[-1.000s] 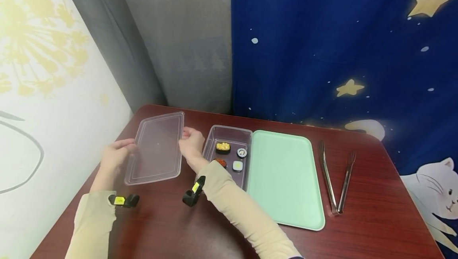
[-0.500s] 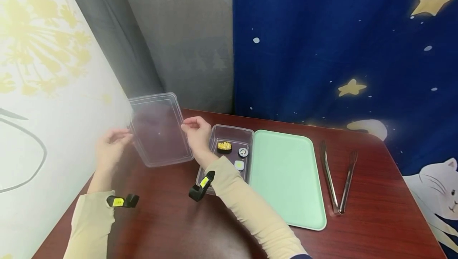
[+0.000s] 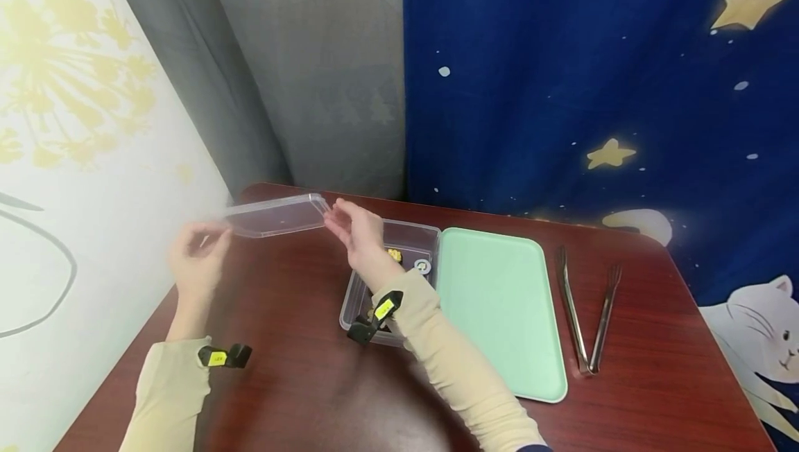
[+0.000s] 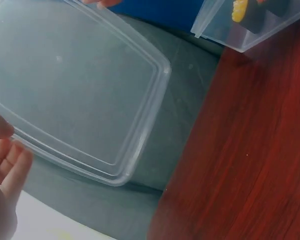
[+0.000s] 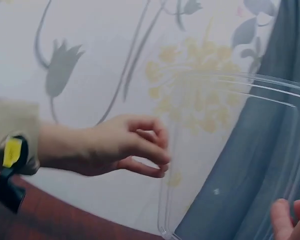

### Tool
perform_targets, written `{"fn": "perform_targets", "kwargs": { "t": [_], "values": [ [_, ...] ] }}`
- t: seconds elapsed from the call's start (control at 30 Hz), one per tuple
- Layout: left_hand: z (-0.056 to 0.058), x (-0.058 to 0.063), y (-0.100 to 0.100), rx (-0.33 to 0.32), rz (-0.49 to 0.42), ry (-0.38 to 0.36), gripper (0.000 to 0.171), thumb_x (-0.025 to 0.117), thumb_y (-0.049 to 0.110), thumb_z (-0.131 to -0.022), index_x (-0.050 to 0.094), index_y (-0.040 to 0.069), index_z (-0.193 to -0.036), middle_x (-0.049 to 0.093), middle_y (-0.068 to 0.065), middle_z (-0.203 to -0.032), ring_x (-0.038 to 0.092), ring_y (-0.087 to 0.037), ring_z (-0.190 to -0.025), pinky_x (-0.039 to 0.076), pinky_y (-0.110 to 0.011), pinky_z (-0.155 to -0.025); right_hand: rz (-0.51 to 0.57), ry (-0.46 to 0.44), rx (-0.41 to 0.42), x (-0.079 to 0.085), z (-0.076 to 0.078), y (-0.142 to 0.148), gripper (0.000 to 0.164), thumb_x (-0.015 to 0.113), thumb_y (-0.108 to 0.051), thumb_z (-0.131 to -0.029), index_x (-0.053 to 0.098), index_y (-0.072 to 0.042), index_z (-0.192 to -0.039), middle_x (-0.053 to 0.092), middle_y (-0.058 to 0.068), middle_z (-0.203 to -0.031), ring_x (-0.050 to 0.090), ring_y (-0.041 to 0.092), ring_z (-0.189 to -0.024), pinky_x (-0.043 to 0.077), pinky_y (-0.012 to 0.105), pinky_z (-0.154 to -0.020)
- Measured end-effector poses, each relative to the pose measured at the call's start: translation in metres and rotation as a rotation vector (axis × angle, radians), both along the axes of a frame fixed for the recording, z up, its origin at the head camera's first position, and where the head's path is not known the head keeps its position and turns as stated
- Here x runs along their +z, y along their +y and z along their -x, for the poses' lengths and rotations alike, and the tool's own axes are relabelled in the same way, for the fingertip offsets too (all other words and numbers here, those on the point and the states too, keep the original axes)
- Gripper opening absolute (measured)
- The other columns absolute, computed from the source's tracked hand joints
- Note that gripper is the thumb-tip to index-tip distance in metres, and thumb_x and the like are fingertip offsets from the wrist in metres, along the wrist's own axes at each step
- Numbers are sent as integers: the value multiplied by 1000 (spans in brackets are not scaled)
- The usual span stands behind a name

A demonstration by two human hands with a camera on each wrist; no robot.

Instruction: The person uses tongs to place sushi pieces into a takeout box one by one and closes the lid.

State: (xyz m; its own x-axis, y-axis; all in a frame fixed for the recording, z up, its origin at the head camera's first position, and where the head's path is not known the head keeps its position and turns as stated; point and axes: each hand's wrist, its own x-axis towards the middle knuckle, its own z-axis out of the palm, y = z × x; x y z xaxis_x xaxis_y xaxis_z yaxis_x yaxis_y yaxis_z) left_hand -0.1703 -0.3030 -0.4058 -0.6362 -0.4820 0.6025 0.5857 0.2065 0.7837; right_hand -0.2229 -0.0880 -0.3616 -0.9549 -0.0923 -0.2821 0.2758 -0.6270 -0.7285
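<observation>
A clear plastic lid (image 3: 277,220) is held up above the table's far left part, seen nearly edge-on in the head view. My left hand (image 3: 202,251) pinches one side of it between thumb and fingers, and my right hand (image 3: 362,237) pinches the opposite side. The left wrist view shows the lid's raised rim and rounded corner broadside. Below the right hand stands a clear plastic container (image 3: 412,231), uncovered, with sushi pieces inside. A corn-topped sushi (image 3: 394,255) and a sushi roll (image 3: 422,267) show; the right hand and forearm hide much of the rest.
A pale green tray (image 3: 499,306) lies against the container's right side. Farther right, metal tongs (image 3: 587,369) rest spread on the dark red wooden table (image 3: 281,369). Grey and blue curtains hang behind the table, and a white patterned one at the left.
The lid has turned from showing its broad face to nearly edge-on, after rising and then lowering. My right hand has moved to the right and now covers more of the container.
</observation>
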Motion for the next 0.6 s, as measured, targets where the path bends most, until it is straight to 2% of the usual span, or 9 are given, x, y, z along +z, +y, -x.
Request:
{"fn": "perform_targets", "kwargs": {
  "t": [0.13,0.2,0.27,0.33,0.4,0.47,0.5,0.57,0.6],
  "values": [
    [3,-6,1,-73,-29,133,11,59,-25,-71,57,-19,-81,64,-3,-83,61,-14,-82,50,-20,-77,14,-41,57,4,2,7,4,62,5,-81,65,2,-83,62,9,-80,61,17,-70,52,37,-79],
    [1,-5,4,-79,-8,173,10,59,-24,-71,58,-19,-79,65,-7,-83,61,-16,-82,50,-20,-75,13,-55,79,6,2,11,5,62,6,-81,64,1,-82,61,9,-82,59,16,-71,53,34,-78],
    [-2,-3,8,-38,53,193,7,59,-21,-71,57,-19,-77,66,-8,-83,61,-15,-81,49,-20,-74,3,-75,104,5,2,15,5,61,7,-81,63,2,-84,60,9,-84,59,16,-70,53,31,-75],
    [-4,0,11,32,123,189,7,59,-19,-71,55,-20,-76,67,-9,-83,61,-14,-82,46,-19,-75,-15,-92,133,4,2,18,10,60,7,-82,62,5,-91,60,10,-85,59,15,-71,53,27,-72],
    [-5,0,14,105,164,133,8,62,-16,-71,57,-19,-77,68,-6,-83,61,-11,-83,45,-17,-74,-46,-91,152,3,1,22,22,60,8,-82,61,9,-104,60,11,-88,60,15,-73,53,27,-72],
    [-6,-1,17,103,117,29,9,66,-14,-74,60,-17,-81,69,-4,-85,62,-9,-86,45,-15,-76,-68,-73,152,1,0,24,33,59,8,-83,57,11,-116,60,12,-95,60,15,-75,53,29,-76],
    [-6,-1,19,81,61,-40,10,67,-12,-76,62,-15,-83,69,-2,-86,62,-8,-87,45,-15,-76,-76,-62,147,1,-1,24,37,59,9,-83,55,11,-120,60,14,-97,61,16,-76,53,31,-78],
    [-7,-1,22,-42,-141,-177,10,68,-9,-79,66,-11,-89,70,-1,-85,65,-7,-86,47,-14,-76,-87,-36,129,-1,-1,25,40,59,10,-82,53,11,-122,60,16,-102,61,16,-78,51,34,-81],
    [-8,0,23,-127,-271,-232,11,67,-8,-81,67,-9,-91,71,-2,-86,66,-8,-85,49,-16,-76,-95,-23,118,-1,-1,26,41,59,11,-82,53,10,-122,60,17,-103,61,16,-78,51,36,-81]
  ]
}}
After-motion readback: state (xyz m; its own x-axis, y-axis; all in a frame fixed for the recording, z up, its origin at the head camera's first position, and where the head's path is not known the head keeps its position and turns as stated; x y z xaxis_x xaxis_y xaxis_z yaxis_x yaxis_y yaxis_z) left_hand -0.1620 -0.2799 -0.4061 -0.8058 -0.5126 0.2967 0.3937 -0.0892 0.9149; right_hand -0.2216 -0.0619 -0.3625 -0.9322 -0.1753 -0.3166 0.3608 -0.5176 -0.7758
